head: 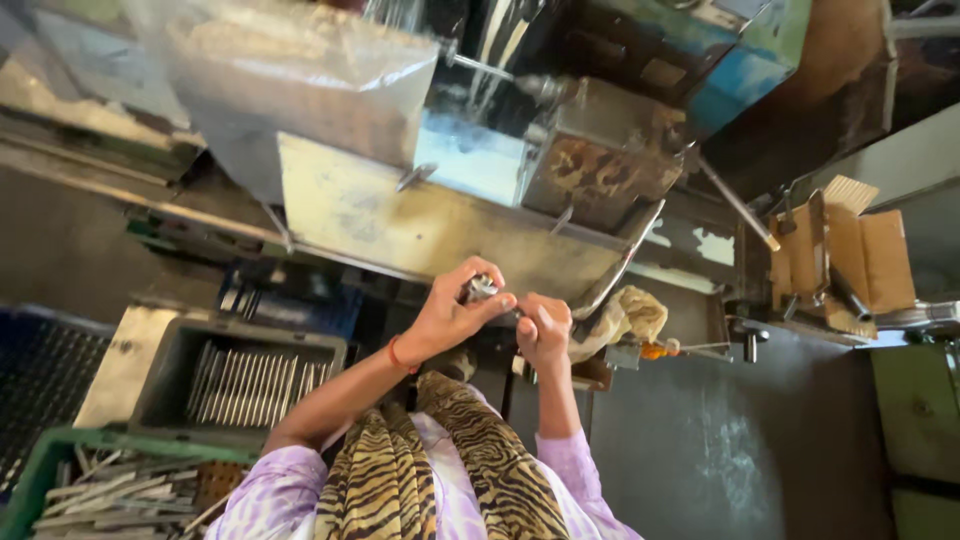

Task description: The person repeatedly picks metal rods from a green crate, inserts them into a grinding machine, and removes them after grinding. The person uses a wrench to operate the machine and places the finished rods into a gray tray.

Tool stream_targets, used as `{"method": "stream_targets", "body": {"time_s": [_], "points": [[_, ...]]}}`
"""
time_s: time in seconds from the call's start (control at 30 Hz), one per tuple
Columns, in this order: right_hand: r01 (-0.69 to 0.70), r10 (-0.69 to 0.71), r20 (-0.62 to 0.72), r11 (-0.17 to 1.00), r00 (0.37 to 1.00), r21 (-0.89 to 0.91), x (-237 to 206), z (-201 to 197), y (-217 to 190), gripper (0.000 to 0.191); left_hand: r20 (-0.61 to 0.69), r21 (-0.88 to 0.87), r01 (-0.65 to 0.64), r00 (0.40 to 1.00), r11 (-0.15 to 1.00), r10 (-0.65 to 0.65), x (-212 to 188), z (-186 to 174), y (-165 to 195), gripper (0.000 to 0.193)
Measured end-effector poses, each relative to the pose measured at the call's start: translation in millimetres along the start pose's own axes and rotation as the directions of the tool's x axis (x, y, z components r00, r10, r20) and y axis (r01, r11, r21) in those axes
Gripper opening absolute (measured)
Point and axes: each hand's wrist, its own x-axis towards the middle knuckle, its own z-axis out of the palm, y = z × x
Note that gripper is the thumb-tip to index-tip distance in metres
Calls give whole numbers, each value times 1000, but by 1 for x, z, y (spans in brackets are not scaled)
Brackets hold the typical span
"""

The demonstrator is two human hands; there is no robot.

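Shiny metal cylinder [481,290] between 2 hands

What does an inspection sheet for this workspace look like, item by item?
Surface: worn metal machine panel, scratched and stained.
Job's things: small shiny metal cylinder, held between both hands.
Clutter: dark tray of metal rods; green crate of rods; yellowish rag; cardboard pieces.
Grippers: left hand fingers wrapped round the cylinder; right hand touching its end.
Cables: nothing seen.
Surroundings: machine body with plastic sheeting above; dark floor.
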Motion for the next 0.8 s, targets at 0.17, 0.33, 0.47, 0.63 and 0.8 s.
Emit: {"method": "stream_targets", "body": {"time_s": [0.17,0.33,0.47,0.63,0.8], "points": [[-415,107,580,802,808,430,46,-57,16,40,180,-418,313,949,853,-260,69,23,-11,17],[-433,213,393,628,895,647,58,-46,20,22,64,-448,205,978,870,-197,126,60,-25,18],[-519,465,305,846,831,122,86,-72,44,4,221,-541,397,918,742,-330,139,43,-40,12],[-375,359,276,927,892,5,115,-89,55,19,309,-638,522,847,567,-432,144,32,-60,10],[-301,276,270,952,922,53,113,-77,58,23,341,-663,578,799,476,-495,142,24,-71,9]]}}
